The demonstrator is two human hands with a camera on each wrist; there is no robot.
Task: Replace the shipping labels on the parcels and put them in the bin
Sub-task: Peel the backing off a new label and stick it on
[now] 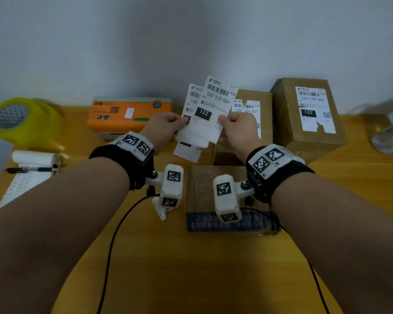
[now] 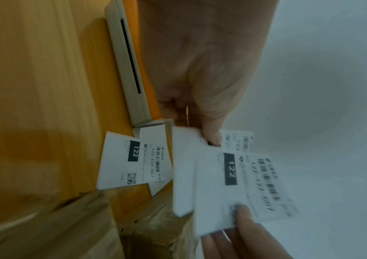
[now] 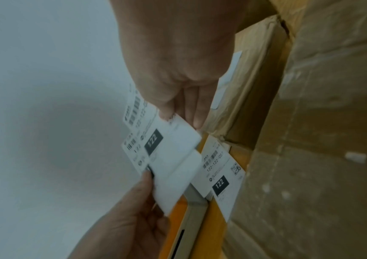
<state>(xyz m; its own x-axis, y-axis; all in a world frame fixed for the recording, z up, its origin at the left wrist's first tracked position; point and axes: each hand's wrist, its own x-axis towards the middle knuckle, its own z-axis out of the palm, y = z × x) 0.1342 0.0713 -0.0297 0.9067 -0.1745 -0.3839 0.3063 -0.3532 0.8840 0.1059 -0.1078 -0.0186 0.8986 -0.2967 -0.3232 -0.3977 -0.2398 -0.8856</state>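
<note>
Both hands hold a small fan of white shipping labels (image 1: pixel 210 109) up above the desk. My left hand (image 1: pixel 182 123) pinches the rear sheets (image 2: pixel 187 168) at their left edge with its thumb on top. My right hand (image 1: pixel 221 123) pinches the front label (image 2: pixel 240 184), marked 122, at its right edge. One more label (image 1: pixel 187 151) lies on the desk below them. Two brown parcels stand behind: the middle parcel (image 1: pixel 254 123) with a label on its face, and the right parcel (image 1: pixel 309 123) with a partly torn label (image 1: pixel 313 109).
An orange label printer (image 1: pixel 129 114) sits at the back left, next to a yellow-green tape roll (image 1: pixel 16 118), a paper roll (image 1: pixel 36 158) and a pen (image 1: pixel 30 169). A flat taped carton (image 1: pixel 225 196) lies under my wrists. A clear object (image 1: pixel 388 137) stands far right.
</note>
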